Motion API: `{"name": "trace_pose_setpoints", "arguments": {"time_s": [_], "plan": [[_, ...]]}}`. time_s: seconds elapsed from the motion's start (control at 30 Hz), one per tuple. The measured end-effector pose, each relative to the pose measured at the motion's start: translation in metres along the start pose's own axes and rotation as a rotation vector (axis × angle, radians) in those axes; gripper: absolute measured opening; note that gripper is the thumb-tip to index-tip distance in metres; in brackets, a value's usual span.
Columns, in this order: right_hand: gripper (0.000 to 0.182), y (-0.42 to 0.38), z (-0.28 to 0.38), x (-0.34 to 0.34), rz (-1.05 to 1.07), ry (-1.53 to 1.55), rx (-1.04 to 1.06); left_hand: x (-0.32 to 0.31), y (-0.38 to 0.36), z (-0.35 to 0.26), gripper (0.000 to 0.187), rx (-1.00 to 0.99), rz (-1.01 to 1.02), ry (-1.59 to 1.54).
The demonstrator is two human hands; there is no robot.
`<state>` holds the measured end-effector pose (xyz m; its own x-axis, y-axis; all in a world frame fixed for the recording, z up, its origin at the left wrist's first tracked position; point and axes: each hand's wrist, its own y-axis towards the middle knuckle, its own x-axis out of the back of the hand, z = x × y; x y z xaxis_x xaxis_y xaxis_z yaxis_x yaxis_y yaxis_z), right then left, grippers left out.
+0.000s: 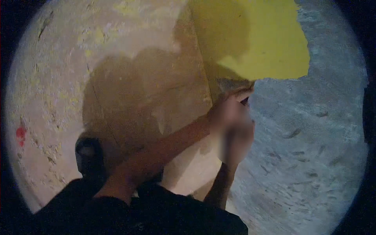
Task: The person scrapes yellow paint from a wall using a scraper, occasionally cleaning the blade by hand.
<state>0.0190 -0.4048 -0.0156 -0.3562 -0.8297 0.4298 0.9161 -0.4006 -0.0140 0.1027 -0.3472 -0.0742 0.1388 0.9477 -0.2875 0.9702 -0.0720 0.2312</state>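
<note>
My left hand and my right hand are close together, right at the lower left corner of a yellow layer with a ragged edge. Both hands are blurred, with the fingers drawn in. A small dark piece shows beside the left hand's fingers; I cannot tell what the hands hold. The left arm reaches in from the lower left, and the right arm comes up from below. Beside the hands, a blue-grey surface borders the yellow layer.
A beige, stained surface with yellow specks and a red spot lies to the left. Shadows fall across it and the yellow. Dark flake-like marks dot the blue-grey area. At lower left stands a dark rounded object.
</note>
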Motion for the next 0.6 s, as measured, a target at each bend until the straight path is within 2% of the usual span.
{"name": "trace_pose_setpoints", "arguments": {"time_s": [0.03, 0.07, 0.13, 0.17, 0.23, 0.27, 0.33, 0.37, 0.4, 0.47, 0.53, 0.6], "plan": [[0.017, -0.003, -0.006, 0.008, -0.009, -0.096, 0.078, 0.0, -0.007, -0.007, 0.039, 0.183, 0.115, -0.09], [0.017, -0.003, -0.007, 0.01, -0.013, -0.062, 0.116, 0.0, -0.007, -0.01, 0.039, 0.139, 0.117, -0.064], [0.017, 0.003, -0.006, 0.012, -0.004, -0.023, 0.034, -0.005, -0.003, -0.009, 0.038, -0.051, -0.034, 0.099], [0.016, 0.015, -0.013, 0.008, -0.031, -0.04, -0.008, -0.005, 0.004, -0.003, 0.038, -0.082, -0.035, 0.1], [0.015, 0.013, -0.016, 0.007, -0.009, -0.068, 0.073, -0.003, 0.008, 0.006, 0.038, 0.019, -0.104, -0.002], [0.014, 0.008, -0.016, 0.005, 0.024, -0.096, 0.135, -0.004, 0.003, 0.006, 0.038, 0.002, -0.1, -0.004], [0.016, 0.006, -0.016, 0.003, -0.003, -0.016, 0.198, -0.005, -0.006, 0.001, 0.04, -0.183, -0.002, 0.098], [0.016, 0.008, -0.021, 0.0, -0.027, -0.038, 0.21, -0.003, -0.007, 0.004, 0.041, -0.184, -0.02, 0.127], [0.017, 0.006, -0.024, 0.003, -0.052, -0.073, 0.208, -0.002, -0.003, 0.002, 0.041, -0.176, -0.016, 0.122], [0.016, 0.003, -0.017, 0.0, -0.015, -0.055, 0.157, 0.001, 0.001, -0.001, 0.042, 0.033, -0.041, -0.043], [0.016, 0.004, -0.009, 0.004, 0.023, -0.02, 0.14, -0.003, -0.001, -0.003, 0.044, 0.036, -0.021, -0.028], [0.017, -0.001, -0.01, 0.005, -0.037, -0.018, 0.097, -0.002, 0.002, -0.004, 0.044, -0.234, -0.078, 0.157]]}}
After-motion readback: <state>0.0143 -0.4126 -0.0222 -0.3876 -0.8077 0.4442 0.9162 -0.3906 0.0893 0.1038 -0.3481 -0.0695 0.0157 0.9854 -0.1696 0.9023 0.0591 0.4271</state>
